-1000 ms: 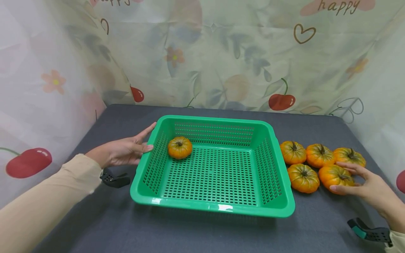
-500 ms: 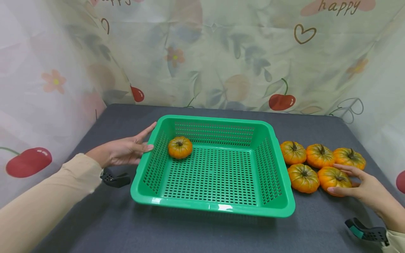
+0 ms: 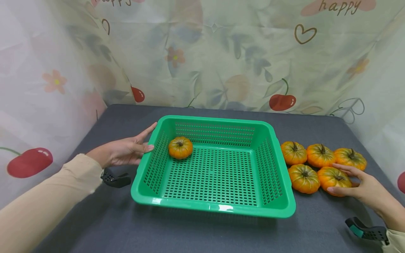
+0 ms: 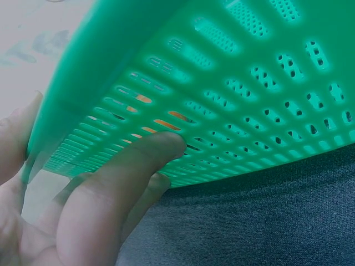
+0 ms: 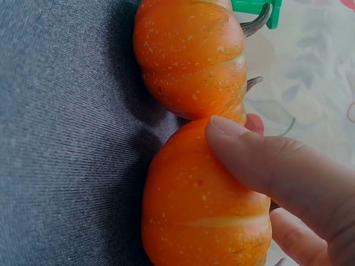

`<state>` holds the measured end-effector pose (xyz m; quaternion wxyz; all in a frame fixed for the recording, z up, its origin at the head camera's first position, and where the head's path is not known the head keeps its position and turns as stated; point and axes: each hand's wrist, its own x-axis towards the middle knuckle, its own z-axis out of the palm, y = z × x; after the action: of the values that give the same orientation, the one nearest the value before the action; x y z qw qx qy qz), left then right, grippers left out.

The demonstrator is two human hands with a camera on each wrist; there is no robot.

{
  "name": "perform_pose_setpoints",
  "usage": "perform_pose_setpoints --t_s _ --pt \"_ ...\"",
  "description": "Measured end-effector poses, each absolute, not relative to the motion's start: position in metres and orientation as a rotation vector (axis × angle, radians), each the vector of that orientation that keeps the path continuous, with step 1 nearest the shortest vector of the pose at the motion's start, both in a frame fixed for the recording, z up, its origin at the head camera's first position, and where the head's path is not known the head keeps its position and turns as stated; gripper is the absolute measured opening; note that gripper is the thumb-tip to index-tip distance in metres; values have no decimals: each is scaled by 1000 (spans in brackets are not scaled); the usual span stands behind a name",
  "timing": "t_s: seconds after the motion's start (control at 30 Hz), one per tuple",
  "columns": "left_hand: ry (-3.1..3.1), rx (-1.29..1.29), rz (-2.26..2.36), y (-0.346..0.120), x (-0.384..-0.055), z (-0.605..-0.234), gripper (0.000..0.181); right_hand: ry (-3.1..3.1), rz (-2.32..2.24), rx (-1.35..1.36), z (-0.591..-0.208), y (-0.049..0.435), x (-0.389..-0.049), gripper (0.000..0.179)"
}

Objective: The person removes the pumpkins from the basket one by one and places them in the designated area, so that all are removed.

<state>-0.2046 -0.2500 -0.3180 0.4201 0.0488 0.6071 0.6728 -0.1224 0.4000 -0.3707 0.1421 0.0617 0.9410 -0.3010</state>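
Note:
A green plastic basket [image 3: 210, 209] with slotted walls stands mid-table, one small orange pumpkin [image 3: 180, 148] inside near its left wall. My left hand [image 3: 126, 151] holds the basket's left side, thumb at the rim; in the left wrist view its fingers [image 4: 158, 147] press the outer wall from below. On the right, my right hand [image 3: 371, 189] holds the front right pumpkin [image 3: 333, 180] between thumb and fingers. The right wrist view shows the thumb [image 5: 244, 149] on this pumpkin's side and the pumpkin on the cloth, close against its neighbour [image 5: 188, 61].
Beside the basket's right wall sit the other pumpkins: one in the front row [image 3: 303, 179] and three behind, at left [image 3: 293, 153], middle [image 3: 319, 156] and right [image 3: 350, 158]. Dark grey cloth covers the table [image 3: 177, 235]. A patterned curtain [image 3: 215, 63] hangs behind it.
My right hand has shifted slightly left, sliding the front right pumpkin up close to its neighbour. During the last half second it has stayed still. My left hand and the basket have not moved.

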Motion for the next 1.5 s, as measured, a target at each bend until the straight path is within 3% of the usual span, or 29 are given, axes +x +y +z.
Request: perform_pose_setpoints --t_s 1.5 --pt "1513 127 1688 -250 -204 -317 90 2706 -889 161 -372 399 -123 100"
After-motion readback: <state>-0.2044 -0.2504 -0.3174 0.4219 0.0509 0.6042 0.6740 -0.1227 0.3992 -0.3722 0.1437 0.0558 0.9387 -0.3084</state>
